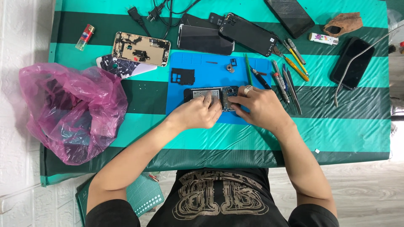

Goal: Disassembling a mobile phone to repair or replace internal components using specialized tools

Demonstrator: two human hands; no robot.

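An opened black phone (210, 91) with exposed innards lies on the blue work mat (202, 71). My left hand (198, 112) rests on its near edge, fingers curled against the phone body. A ring shows on my right hand (261, 107), which presses on the phone's right end, fingertips on the exposed board. Both hands partly cover the phone. A black inner cover plate (182, 76) lies on the mat, left of the phone. Small loose parts (229, 67) sit near the mat's top.
Green-striped tablecloth (336, 130). Pink plastic bag (71, 109) at left. Gold phone frame (141, 48), cracked back panel (122, 67), dark phone screens (248, 34) along the far side. Screwdrivers and tweezers (288, 80) right of the mat. Black phone (351, 63), lighters (85, 37), cables (160, 12).
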